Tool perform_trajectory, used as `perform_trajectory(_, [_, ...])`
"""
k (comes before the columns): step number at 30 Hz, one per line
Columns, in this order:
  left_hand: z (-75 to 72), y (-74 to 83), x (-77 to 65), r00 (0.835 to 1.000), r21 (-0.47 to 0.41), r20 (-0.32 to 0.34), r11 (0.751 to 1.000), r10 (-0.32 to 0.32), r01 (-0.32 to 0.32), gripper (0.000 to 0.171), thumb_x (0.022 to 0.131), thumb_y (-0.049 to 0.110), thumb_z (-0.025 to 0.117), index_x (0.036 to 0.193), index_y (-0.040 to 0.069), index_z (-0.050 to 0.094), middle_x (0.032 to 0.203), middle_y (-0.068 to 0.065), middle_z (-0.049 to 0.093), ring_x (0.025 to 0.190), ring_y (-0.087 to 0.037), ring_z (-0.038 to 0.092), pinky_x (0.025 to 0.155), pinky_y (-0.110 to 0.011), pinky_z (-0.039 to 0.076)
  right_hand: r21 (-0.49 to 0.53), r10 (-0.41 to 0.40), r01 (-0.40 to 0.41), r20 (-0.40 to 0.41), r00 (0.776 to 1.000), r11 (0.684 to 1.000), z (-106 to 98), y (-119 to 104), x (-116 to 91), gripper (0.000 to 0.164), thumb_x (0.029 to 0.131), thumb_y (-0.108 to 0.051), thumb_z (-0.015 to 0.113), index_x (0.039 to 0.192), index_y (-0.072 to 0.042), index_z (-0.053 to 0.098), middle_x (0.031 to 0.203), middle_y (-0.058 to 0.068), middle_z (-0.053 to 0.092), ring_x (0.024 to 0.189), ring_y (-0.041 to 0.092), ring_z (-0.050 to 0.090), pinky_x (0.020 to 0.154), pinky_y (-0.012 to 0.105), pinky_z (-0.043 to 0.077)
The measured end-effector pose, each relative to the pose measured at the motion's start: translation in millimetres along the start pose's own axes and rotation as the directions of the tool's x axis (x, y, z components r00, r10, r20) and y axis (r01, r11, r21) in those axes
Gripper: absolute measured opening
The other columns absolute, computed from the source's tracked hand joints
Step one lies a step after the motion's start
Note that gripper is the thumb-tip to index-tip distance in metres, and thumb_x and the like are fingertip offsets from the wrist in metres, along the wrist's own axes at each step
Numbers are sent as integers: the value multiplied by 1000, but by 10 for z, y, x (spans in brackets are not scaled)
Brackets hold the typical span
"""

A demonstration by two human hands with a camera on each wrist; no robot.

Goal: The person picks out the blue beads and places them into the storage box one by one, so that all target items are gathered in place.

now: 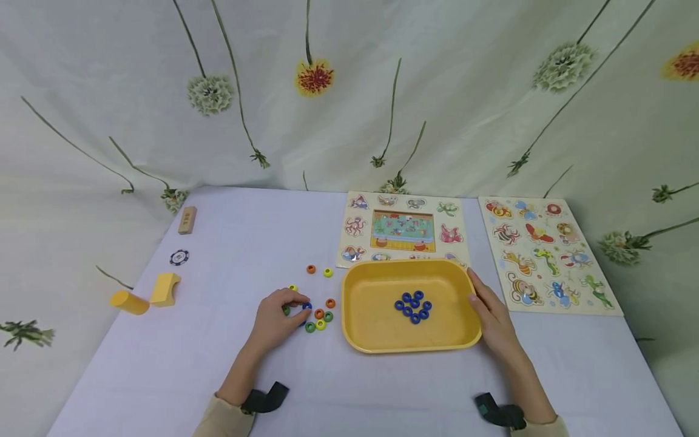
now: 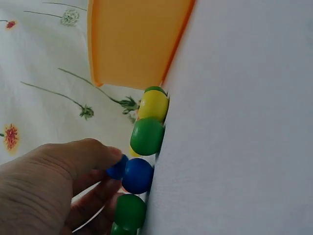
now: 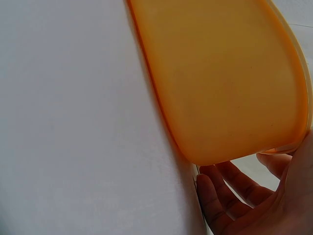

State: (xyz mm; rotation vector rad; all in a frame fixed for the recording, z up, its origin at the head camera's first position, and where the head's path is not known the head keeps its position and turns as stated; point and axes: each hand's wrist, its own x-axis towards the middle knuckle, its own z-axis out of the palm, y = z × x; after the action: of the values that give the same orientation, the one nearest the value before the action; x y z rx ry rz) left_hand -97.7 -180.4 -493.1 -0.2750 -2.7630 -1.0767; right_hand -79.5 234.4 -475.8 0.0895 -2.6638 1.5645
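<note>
My left hand (image 1: 276, 318) pinches a blue bead (image 2: 117, 168) between thumb and fingers. Right beside that one, a second blue bead (image 2: 138, 176) rests on the table. Around the hand lie loose green, yellow and orange beads, among them a green bead (image 1: 310, 327) and an orange bead (image 1: 330, 303). A yellow tray (image 1: 371, 340) sits to the right, with several blue beads (image 1: 415, 304) grouped on its floor. At the tray's right end my right hand (image 1: 496, 321) grips the wall, thumb at the rim and the other fingers on the outside.
Behind the tray lies a sea-animal puzzle board (image 1: 404, 203), partly covered by it. An insect puzzle board (image 1: 546, 255) is at the right. Along the left edge are a yellow cylinder (image 1: 129, 302), a yellow arch block (image 1: 164, 289), a chip (image 1: 179, 257) and a wooden block (image 1: 187, 220).
</note>
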Motion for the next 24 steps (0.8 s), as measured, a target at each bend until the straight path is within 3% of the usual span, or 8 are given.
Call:
perform_trajectory(3, [-22, 108, 50, 998, -49, -56, 998, 37, -40, 19, 71, 14, 73, 89, 15, 67, 84, 8, 61, 77, -5, 55, 69, -26, 47, 2, 7, -7, 2, 1000, 1000, -4, 1, 1, 44, 95, -26, 38, 137, -32, 29, 143, -4, 30, 131, 20, 27, 92, 1, 20])
perform_trajectory(6, [-36, 334, 155, 992, -149, -90, 983, 94, -107, 21, 70, 10, 72, 90, 11, 67, 85, 6, 60, 76, -8, 57, 69, -27, 50, 1, 13, -13, 0, 1000, 1000, -6, 5, 5, 44, 95, -26, 38, 137, -32, 29, 143, -5, 30, 131, 19, 27, 92, 1, 20])
perform_trajectory(8, [-27, 526, 244, 988, -225, -69, 963, 137, -149, 21, 71, 9, 72, 91, 10, 67, 86, 5, 60, 76, -8, 58, 69, -30, 51, 2, 11, -11, 0, 1000, 1000, -5, 9, 9, 44, 95, -25, 38, 138, -31, 29, 143, -5, 30, 131, 20, 26, 93, 1, 20])
perform_trajectory(11, [40, 791, 363, 981, -299, 12, 937, 194, -182, 19, 73, 10, 70, 91, 8, 67, 87, 4, 59, 75, -9, 57, 68, -30, 52, 9, 13, -14, 6, 1000, 1000, 1, 15, 15, 44, 95, -26, 38, 138, -30, 29, 143, -6, 29, 132, 19, 26, 93, 2, 19])
perform_trajectory(17, [321, 1167, 548, 961, -227, 176, 959, 214, -172, 17, 73, 13, 69, 90, 9, 68, 84, 6, 57, 72, -7, 53, 66, -22, 49, 4, 21, -21, 9, 1000, 1000, 9, 10, 17, 44, 95, -28, 38, 138, -31, 28, 143, -6, 29, 132, 18, 26, 93, 2, 20])
perform_trajectory(24, [681, 1329, 703, 924, -90, 345, 986, 165, -143, 16, 72, 15, 66, 88, 10, 69, 77, 6, 59, 66, -3, 52, 59, -15, 44, -11, 18, -18, 4, 1000, 1000, 0, 10, 17, 44, 95, -27, 38, 137, -33, 28, 142, -5, 31, 131, 18, 28, 94, 4, 21])
